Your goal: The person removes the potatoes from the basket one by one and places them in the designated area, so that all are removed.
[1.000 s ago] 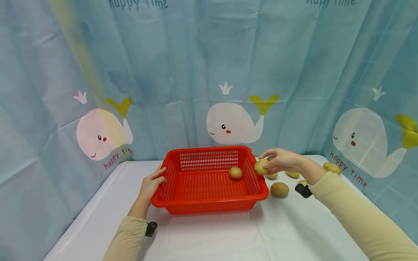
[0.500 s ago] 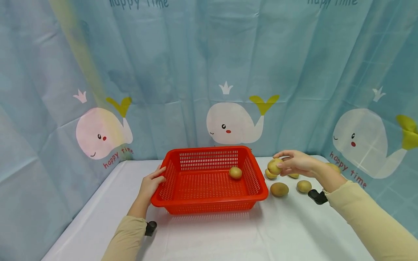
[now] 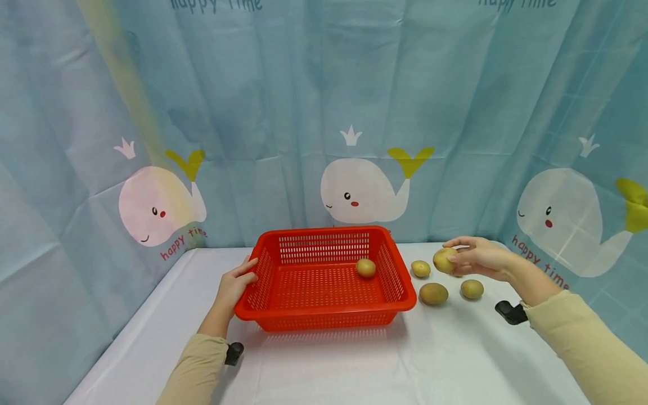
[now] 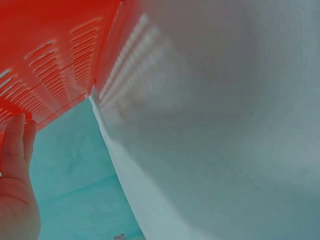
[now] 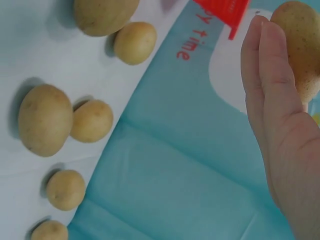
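Observation:
A red plastic basket (image 3: 324,312) with slotted walls stands on the table, holding one potato (image 3: 365,268) near its right side. My left hand (image 3: 235,287) grips the basket's left rim; in the left wrist view its straight-looking fingers (image 4: 14,142) lie against the outer wall. Raised above the table to the right of the basket, my right hand (image 3: 478,259) holds a potato (image 3: 444,261) between thumb and fingers. Below it on the table are more potatoes, among them a larger brown one (image 3: 433,293), a small one (image 3: 421,269) and another (image 3: 472,289).
The right wrist view shows several potatoes on the white cloth, including a large one (image 5: 45,120) beside a small one (image 5: 93,121). Behind the white table (image 3: 324,371) hangs a blue curtain (image 3: 283,112) printed with whales.
My right hand has moved right, away from the basket's right rim, with the potato still held. Potatoes beneath it show more fully. My left hand and the basket have stayed put.

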A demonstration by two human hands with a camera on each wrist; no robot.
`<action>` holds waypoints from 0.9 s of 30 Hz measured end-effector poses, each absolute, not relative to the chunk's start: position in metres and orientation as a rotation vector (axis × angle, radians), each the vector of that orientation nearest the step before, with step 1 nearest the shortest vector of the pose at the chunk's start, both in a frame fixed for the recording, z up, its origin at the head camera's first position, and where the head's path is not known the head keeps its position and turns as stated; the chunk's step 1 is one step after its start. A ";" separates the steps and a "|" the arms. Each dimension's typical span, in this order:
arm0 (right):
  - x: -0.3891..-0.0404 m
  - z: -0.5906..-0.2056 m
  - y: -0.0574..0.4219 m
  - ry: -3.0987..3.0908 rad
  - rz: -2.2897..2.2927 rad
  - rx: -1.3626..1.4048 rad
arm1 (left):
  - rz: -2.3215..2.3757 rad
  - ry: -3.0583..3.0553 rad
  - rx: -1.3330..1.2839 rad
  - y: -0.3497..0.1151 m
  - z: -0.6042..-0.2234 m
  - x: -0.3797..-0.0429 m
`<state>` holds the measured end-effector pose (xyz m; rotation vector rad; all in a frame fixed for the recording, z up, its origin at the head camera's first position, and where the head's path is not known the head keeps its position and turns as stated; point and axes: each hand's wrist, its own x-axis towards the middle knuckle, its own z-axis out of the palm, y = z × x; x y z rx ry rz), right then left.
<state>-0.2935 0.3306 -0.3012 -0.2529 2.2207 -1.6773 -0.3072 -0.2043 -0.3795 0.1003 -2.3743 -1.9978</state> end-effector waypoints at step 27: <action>-0.281 -0.317 0.381 2.132 -1.907 -0.105 | -2.012 -2.363 0.101 -0.204 -0.379 -0.306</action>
